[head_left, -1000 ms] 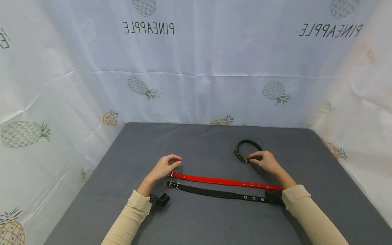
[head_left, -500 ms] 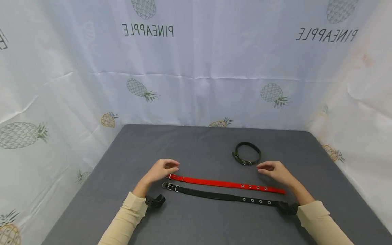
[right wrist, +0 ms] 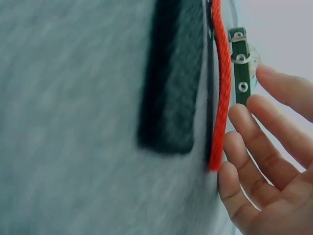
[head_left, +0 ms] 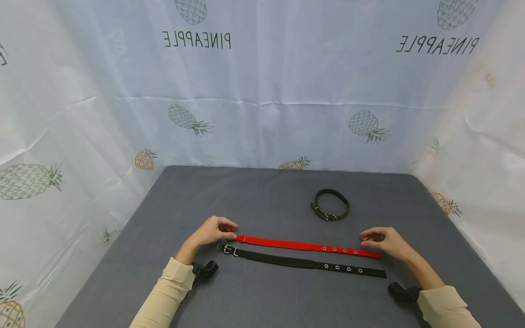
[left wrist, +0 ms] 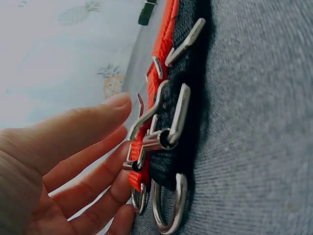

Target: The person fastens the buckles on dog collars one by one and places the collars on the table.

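A red collar (head_left: 283, 244) lies stretched out flat, with eyelets toward its right end. In front of it, roughly parallel, lies a black collar (head_left: 279, 260) with a metal buckle and ring at the left. My left hand (head_left: 213, 230) is at the red collar's buckle end, thumb and fingers spread apart; the left wrist view shows the fingers (left wrist: 93, 191) beside the red buckle end (left wrist: 139, 169), and contact is hard to tell. Just beyond the red collar's free end (right wrist: 215, 159), my right hand (head_left: 384, 241) hovers with relaxed fingers, holding nothing.
Farther back on the grey table (head_left: 197, 191), a dark green collar (head_left: 330, 217) lies buckled into a loop. A pineapple-print curtain (head_left: 262, 91) stands behind the table and along both sides. Each wrist wears a black camera mount, such as the right mount (head_left: 404, 294).
My right hand has let go of the green collar and moved toward me and right, to the red collar's free end. My left hand has lowered slightly onto the red buckle end.
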A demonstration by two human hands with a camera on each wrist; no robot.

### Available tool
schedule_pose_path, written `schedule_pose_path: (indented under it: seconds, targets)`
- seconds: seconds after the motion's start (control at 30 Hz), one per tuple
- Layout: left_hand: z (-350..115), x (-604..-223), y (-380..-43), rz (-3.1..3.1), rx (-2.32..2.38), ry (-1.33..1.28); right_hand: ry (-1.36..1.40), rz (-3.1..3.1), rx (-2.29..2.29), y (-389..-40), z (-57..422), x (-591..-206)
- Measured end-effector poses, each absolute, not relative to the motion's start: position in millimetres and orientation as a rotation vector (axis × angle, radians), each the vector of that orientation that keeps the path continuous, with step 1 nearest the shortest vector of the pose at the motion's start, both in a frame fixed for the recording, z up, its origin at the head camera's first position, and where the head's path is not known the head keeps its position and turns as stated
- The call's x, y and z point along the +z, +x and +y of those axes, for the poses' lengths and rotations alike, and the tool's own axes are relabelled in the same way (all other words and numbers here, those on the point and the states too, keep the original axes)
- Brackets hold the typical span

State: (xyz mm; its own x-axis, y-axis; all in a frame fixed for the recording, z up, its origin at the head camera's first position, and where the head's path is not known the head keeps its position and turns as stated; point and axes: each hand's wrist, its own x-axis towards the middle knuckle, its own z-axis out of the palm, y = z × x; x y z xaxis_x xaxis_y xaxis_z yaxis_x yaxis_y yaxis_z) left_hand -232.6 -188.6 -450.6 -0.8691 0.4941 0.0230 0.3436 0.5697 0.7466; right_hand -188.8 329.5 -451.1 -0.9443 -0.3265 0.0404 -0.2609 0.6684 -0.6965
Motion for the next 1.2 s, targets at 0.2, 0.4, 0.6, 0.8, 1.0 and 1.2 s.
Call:
schedule_pose_path:
  seconds: [0.2,0.4,0.6,0.8,1.0,1.2]
  targets:
    - [-189.2,-455.3,-235.9,2.618,1.162,0.705,-0.535,2.728,-1.160,-186.6,336.5,-454.8]
    - [-189.6,-457.2,-239.4,2.677,1.081,0.769,-0.701,2.694,-1.128,-187.7,337.8,-454.2]
    - [-189.0,-455.6,-239.9,2.710,1.011,0.800,-0.707,2.724,-1.049,-187.3,331.7,-451.3]
    - [-189.4,-453.5,-238.7,2.720,0.997,0.824,-0.692,2.732,-1.034,-187.6,331.7,-450.7]
    - [-188.9,-447.6,-238.0,2.721,0.993,0.815,-0.617,2.664,-1.079,-188.3,335.4,-448.1]
    - [-190.4,-437.4,-236.4,2.696,1.058,0.750,-0.533,2.667,-1.076,-189.3,334.4,-439.7]
